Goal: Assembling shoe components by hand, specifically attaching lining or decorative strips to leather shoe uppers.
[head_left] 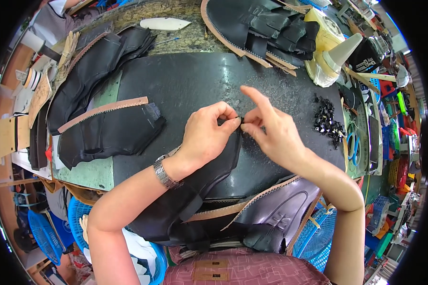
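Note:
My left hand [207, 135], with a metal watch on its wrist, pinches the upper tip of a black leather piece [223, 159] between thumb and fingers. Close against it, my right hand [278, 133] has thumb and fingertip pressed together at the same tip, its index finger raised. Something small and dark shows between the two hands, too hidden to name. The leather hangs down toward my lap, where a leather shoe upper [283, 209] with tan zigzag-stitched edging lies. Beneath the hands is a dark work mat [176, 76].
Stacked leather uppers [109, 128] lie at left, others [276, 28] at the far side. A yellowish glue bottle [330, 57] with a pale nozzle stands far right. Small black pieces [329, 122] are heaped nearer, beside blue-handled scissors [353, 142]. Blue baskets [318, 232] flank my lap.

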Action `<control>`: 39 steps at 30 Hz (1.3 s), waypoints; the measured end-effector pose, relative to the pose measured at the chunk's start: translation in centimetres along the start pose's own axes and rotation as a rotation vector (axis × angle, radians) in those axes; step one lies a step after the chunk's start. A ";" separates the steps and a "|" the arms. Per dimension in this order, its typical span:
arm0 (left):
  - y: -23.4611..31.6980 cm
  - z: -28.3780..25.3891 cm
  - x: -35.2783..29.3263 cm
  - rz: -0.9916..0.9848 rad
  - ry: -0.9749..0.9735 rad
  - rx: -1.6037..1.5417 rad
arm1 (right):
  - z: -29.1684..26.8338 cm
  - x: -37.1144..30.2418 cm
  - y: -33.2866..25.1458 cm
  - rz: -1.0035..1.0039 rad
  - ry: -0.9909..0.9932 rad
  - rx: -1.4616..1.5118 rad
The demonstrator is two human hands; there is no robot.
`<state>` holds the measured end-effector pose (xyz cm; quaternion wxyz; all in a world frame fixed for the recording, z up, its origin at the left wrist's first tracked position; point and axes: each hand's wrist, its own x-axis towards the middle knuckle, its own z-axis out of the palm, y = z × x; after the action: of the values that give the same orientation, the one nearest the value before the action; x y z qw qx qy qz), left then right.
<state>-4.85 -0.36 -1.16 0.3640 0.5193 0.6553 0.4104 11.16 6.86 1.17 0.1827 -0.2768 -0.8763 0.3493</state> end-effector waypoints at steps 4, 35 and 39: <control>0.2 -0.1 0.1 -0.059 -0.052 -0.027 | 0.6 -0.3 -0.3 -0.081 0.074 0.004; -1.0 -0.8 -6.9 0.521 0.128 0.408 | 1.7 11.8 -2.2 -0.653 -0.308 -0.384; -1.7 -0.5 -6.8 0.484 0.043 0.511 | 4.8 13.2 -4.5 -0.689 -0.626 -0.474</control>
<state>-4.59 -7.29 -2.20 0.1008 0.7250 0.6023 0.3185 -3.19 9.78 2.73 -0.0512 0.1115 -0.9843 0.1271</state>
